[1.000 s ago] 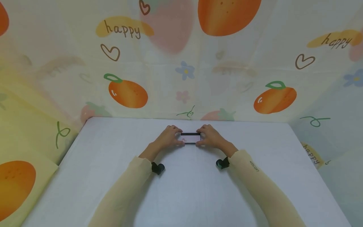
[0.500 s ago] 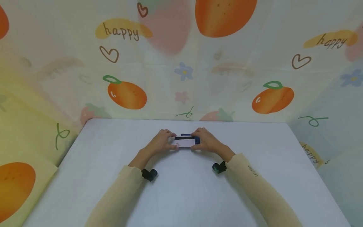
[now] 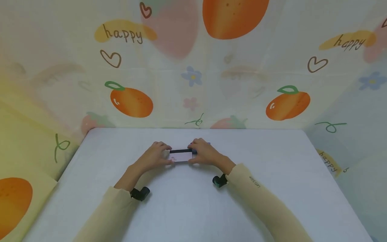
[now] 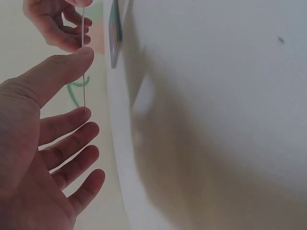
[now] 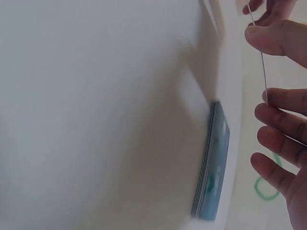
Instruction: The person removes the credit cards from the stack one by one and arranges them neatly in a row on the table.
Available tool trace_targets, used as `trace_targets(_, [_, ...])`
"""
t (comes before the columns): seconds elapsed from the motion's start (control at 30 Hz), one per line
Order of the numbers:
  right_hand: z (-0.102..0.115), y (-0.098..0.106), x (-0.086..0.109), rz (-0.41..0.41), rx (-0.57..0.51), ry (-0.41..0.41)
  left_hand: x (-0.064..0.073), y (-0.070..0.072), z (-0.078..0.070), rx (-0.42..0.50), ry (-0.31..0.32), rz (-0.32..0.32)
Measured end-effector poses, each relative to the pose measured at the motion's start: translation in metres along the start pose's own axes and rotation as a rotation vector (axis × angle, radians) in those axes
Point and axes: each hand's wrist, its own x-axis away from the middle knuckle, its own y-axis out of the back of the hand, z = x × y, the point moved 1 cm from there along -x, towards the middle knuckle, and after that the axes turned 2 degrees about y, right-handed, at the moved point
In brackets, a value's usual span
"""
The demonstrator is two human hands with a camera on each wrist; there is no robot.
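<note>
The head view is dim but even, with soft light that seems to come from above. The cream fabric backdrop with orange-fruit print turns warm yellow at the left of the frame and greyish blue at the right; the smooth white table looks cool, faintly lavender. Soft-edged shadows lie beneath both beige cloth sleeves. Print on the thin white rectangular card with a dark stripe is too small to read. Both wrist views are greyer — broad, blurry shadows cross the table, whose edge bows in the left one. A pale sheen marks the stack of thin blue-grey cards, slightly soft.
</note>
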Motion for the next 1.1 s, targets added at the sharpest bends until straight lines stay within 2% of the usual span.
trace_targets(0.17, [0.022,-0.005,-0.009,0.043,0.035,0.020,0.018,0.004,0.019,0.018,0.033,-0.002])
trace_targets(0.33, [0.041,-0.014,-0.015,0.056,0.076,0.045,0.035,0.005,0.037,0.016,0.033,-0.016])
trace_targets(0.67, [0.069,-0.032,-0.029,0.046,0.185,0.094,0.061,0.015,0.055,-0.025,0.059,-0.062])
trace_targets(1.1, [0.107,-0.064,-0.044,0.034,0.252,0.133,0.093,0.020,0.091,-0.040,0.085,-0.038])
